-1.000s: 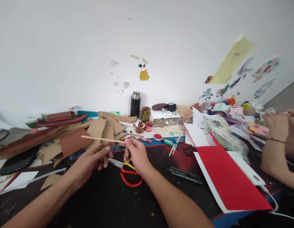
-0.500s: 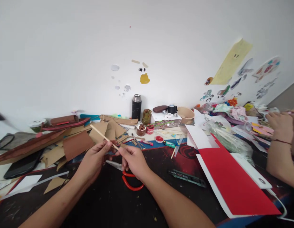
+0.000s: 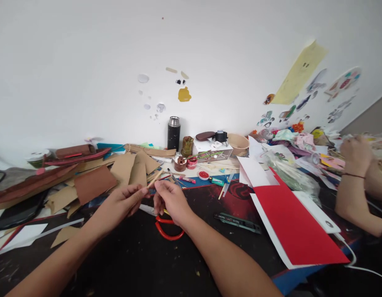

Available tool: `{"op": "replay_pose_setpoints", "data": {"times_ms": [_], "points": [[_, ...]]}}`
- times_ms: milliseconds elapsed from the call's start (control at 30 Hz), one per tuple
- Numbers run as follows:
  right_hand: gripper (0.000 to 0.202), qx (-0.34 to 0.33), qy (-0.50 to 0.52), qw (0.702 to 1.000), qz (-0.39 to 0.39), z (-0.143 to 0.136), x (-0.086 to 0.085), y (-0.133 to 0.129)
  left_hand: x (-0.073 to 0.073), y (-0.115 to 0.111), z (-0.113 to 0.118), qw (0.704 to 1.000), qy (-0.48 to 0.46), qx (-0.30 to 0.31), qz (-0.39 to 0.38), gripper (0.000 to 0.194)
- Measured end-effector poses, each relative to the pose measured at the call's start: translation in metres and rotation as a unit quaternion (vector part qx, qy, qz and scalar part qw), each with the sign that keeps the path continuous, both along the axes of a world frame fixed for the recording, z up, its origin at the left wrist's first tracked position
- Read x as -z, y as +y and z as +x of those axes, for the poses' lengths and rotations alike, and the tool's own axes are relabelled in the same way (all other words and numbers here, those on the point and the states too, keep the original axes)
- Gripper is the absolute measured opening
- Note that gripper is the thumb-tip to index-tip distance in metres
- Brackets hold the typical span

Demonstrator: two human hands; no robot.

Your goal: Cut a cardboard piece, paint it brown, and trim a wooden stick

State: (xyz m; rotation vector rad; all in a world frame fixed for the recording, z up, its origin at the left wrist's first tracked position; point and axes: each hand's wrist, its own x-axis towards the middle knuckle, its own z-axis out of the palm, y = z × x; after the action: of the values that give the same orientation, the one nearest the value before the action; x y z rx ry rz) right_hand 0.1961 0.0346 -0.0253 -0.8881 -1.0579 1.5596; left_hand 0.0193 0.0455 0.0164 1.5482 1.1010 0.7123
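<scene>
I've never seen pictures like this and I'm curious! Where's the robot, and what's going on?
There's no robot here, just a person with two bare hands. The camera sits on their head, looking forward and down, so every picture comes from there.

The left hand holds a thin wooden stick. The right hand is close beside it; whether its fingers touch the stick, I can't tell.

On the dark table lie red-handled scissors, a cutter and red paper. Cardboard pieces are piled left, and a black flask stands near the wall. Another person's arm shows at the right.

White wall (image 3: 85,62), yellow paper strip (image 3: 298,76) and small cutouts stuck on; dark, cluttered table (image 3: 132,264).
</scene>
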Motion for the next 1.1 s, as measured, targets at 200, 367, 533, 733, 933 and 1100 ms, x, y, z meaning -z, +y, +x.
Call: {"op": "replay_pose_setpoints", "data": {"times_ms": [200, 367, 533, 733, 933, 1100], "points": [[0.058, 0.049, 0.024, 0.998, -0.022, 0.002, -0.001, 0.001, 0.002, -0.003, 0.003, 0.999, -0.031, 0.008, -0.033, 0.057], [0.058, 0.061, 0.075, 0.994, -0.050, 0.006, -0.007, 0.002, 0.005, 0.002, -0.002, 0.965, -0.222, -0.095, -0.101, 0.052], [0.063, 0.037, 0.082, 0.995, -0.051, 0.005, -0.009, 0.000, 0.007, 0.004, 0.002, 0.925, -0.317, -0.146, -0.149, 0.048], [0.065, 0.034, 0.082, 0.994, -0.061, 0.003, -0.006, -0.001, 0.009, 0.003, 0.004, 0.935, -0.296, -0.139, -0.137, 0.043], [0.058, 0.056, 0.059, 0.995, -0.053, 0.010, -0.006, 0.005, 0.010, 0.011, -0.004, 0.936, -0.286, -0.190, -0.081, 0.049], [0.052, 0.017, -0.021, 0.999, -0.022, 0.007, -0.001, 0.003, 0.007, 0.012, -0.002, 0.937, -0.289, -0.181, -0.069, 0.046]]}}
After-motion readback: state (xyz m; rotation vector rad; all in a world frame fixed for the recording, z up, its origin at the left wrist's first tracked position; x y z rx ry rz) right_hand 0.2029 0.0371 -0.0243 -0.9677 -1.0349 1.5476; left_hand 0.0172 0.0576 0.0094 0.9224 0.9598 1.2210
